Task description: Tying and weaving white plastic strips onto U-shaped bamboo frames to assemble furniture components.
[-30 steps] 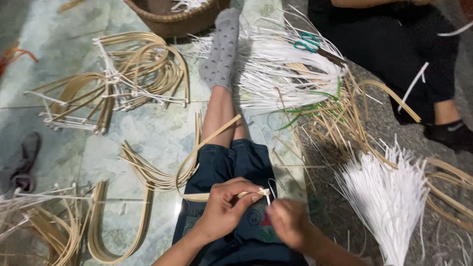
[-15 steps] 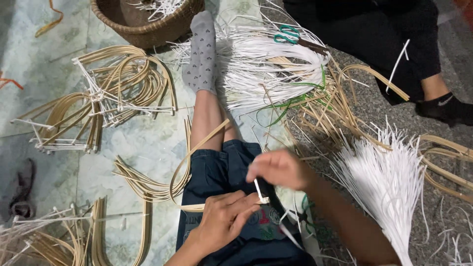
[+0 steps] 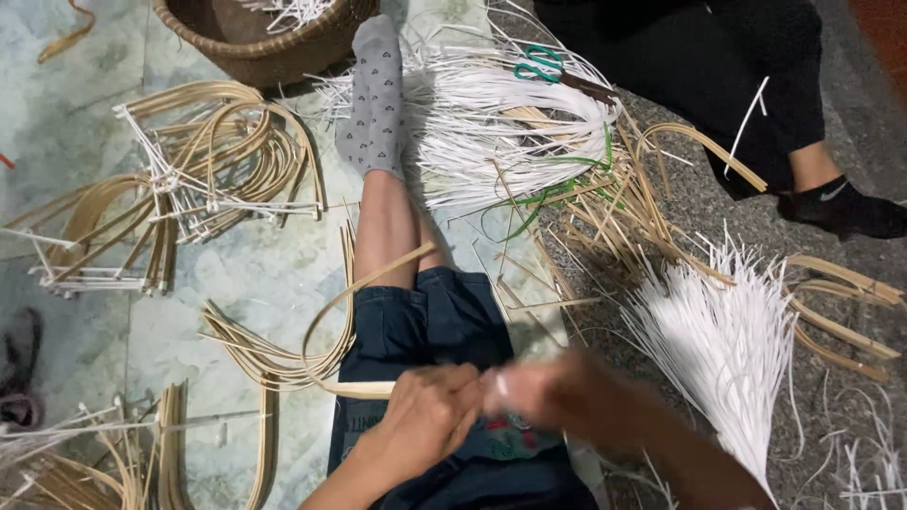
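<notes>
Both hands meet over the lap. Left hand (image 3: 430, 416) is curled closed around the end of a bent bamboo strip (image 3: 364, 302), which loops up from the fist past the knee and back down to the floor on the left. Right hand (image 3: 567, 397) is blurred with motion, touching the left at the fingertips; how far it is open, and whether it holds anything, I cannot tell. A small white piece shows between the two hands, too smeared to name. The outstretched leg ends in a grey sock (image 3: 375, 90) near a woven basket (image 3: 274, 42). Bundles of bent bamboo tied with white strips (image 3: 217, 161) lie on the floor to the left. A sheaf of white plastic strips (image 3: 727, 349) lies just right of the hands, another (image 3: 501, 132) beyond the knee with green-handled scissors (image 3: 537, 66) on it
</notes>
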